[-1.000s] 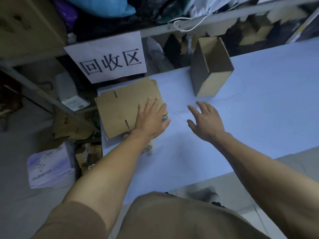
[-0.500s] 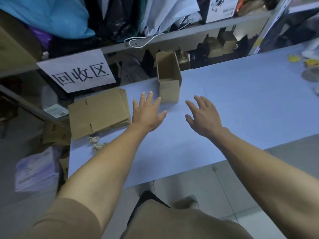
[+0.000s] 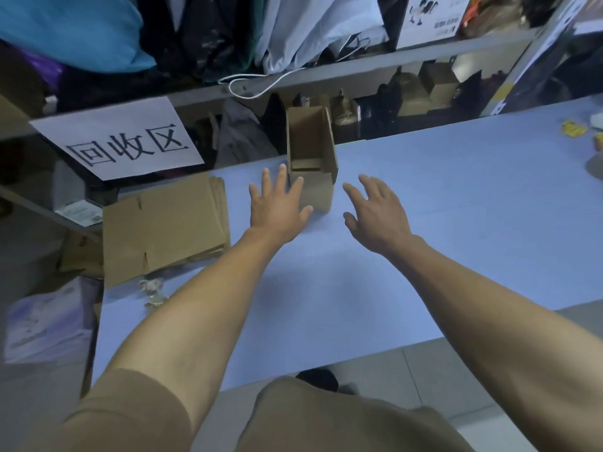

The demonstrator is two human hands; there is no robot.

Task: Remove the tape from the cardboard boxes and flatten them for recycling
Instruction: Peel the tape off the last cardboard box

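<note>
Cardboard box (image 3: 311, 168) stands open-topped at the bench's (image 3: 456, 203) far edge; left hand (image 3: 277, 207) and right hand (image 3: 378, 213) flank it, fingers spread, grasping nothing.

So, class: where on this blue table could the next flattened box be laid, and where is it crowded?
Bare: the blue table right of the upright box, up to small items at the far right edge. Crowded: the left end, with the flattened stack and tape scraps.

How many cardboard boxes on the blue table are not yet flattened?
1. The open box stands upright at the table's far edge, just beyond the left hand and the right hand. More boxes sit on the shelf behind; some may be hidden.
</note>
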